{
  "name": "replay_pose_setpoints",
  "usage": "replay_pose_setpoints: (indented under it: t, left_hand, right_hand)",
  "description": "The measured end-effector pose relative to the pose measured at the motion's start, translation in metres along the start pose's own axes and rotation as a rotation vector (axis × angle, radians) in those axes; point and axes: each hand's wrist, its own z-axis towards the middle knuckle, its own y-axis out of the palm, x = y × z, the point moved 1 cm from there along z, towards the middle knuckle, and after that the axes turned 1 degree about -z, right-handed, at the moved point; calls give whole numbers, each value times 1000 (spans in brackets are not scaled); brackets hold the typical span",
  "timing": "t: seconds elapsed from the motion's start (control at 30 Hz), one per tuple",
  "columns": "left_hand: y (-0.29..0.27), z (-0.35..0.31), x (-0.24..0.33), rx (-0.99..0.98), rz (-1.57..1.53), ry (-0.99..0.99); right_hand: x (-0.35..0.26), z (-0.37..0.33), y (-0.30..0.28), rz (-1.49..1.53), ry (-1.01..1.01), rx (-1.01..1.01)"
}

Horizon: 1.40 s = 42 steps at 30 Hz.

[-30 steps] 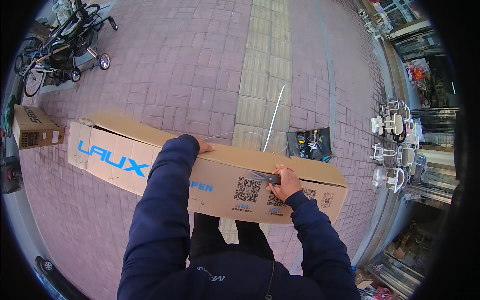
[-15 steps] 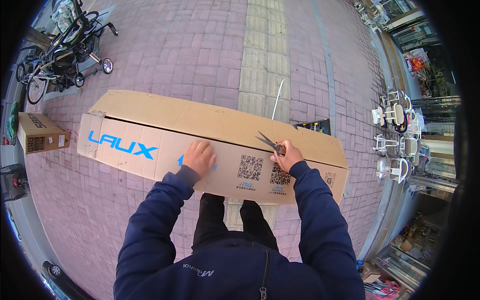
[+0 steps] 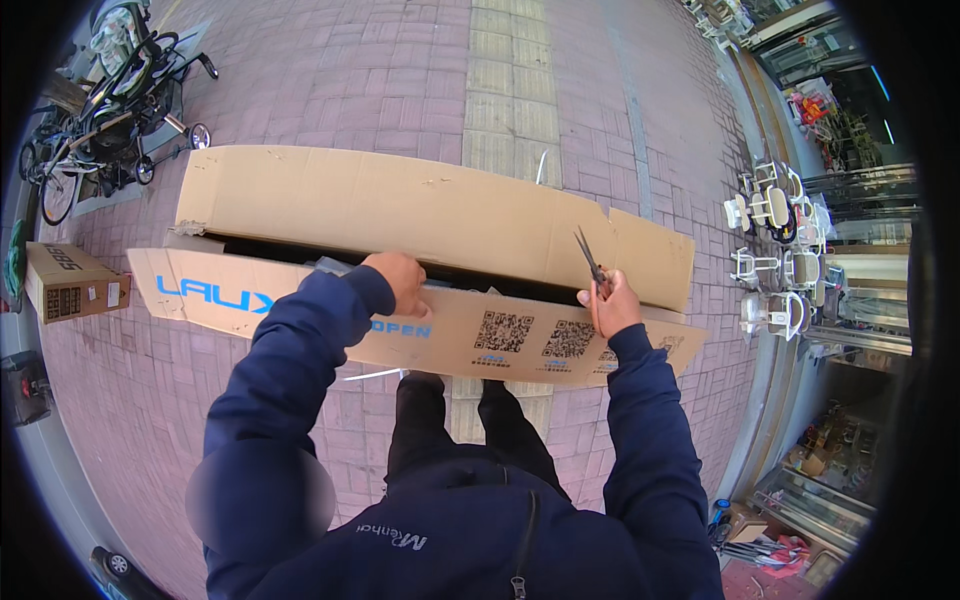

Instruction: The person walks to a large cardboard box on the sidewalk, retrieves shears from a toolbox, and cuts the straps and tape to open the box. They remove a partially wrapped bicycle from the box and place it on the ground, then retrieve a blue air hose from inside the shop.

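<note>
A long brown cardboard box (image 3: 400, 195) lies crosswise before me, its two long top flaps parted along a dark gap. My left hand (image 3: 402, 284) grips the edge of the near flap (image 3: 370, 320), fingers curled into the gap. Inside, a grey piece (image 3: 335, 266) shows just left of that hand; the rest of the contents is in shadow. My right hand (image 3: 615, 303) is closed around the handles of a pair of scissors (image 3: 588, 252) over the right part of the box. Their dark blades stick up toward the far flap, slightly apart.
White strap ends show beyond the box (image 3: 542, 168) and below it near my legs. At the far left stand a stroller (image 3: 130, 100) and a bicycle (image 3: 60, 190), with a smaller carton (image 3: 75, 283) nearer. White chairs (image 3: 770, 208) line the shopfront on the right.
The flaps have parted wider, with the near one tipped toward me. My left hand has moved up to the gap. My right hand has shifted right with the scissors, blades now pointing more upward.
</note>
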Motion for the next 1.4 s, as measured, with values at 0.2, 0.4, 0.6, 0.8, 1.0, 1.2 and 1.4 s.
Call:
replay_pose_setpoints:
  t: [0.2, 0.4, 0.6, 0.8, 1.0, 1.2, 1.4]
  left_hand:
    - [43, -112, 57, 240, 108, 97]
    - [132, -181, 101, 853, 173, 0]
    - [234, -194, 110, 824, 275, -160]
    - [299, -147, 132, 445, -1, -585]
    - [244, -41, 109, 146, -596, -1177]
    - [231, -10, 77, 464, -994, -1276]
    - [269, 5, 61, 917, -1959, -944]
  right_hand:
    - [10, -84, -94, -84, 50, 5]
    - [36, -133, -88, -251, 34, -145]
    - [82, -178, -41, -266, -91, -283]
    - [146, -226, 1, -178, -89, -168]
    - [177, -244, 34, -130, -287, 52]
    - [201, -238, 42, -21, 2, -74]
    - [198, -241, 30, -29, 192, 79]
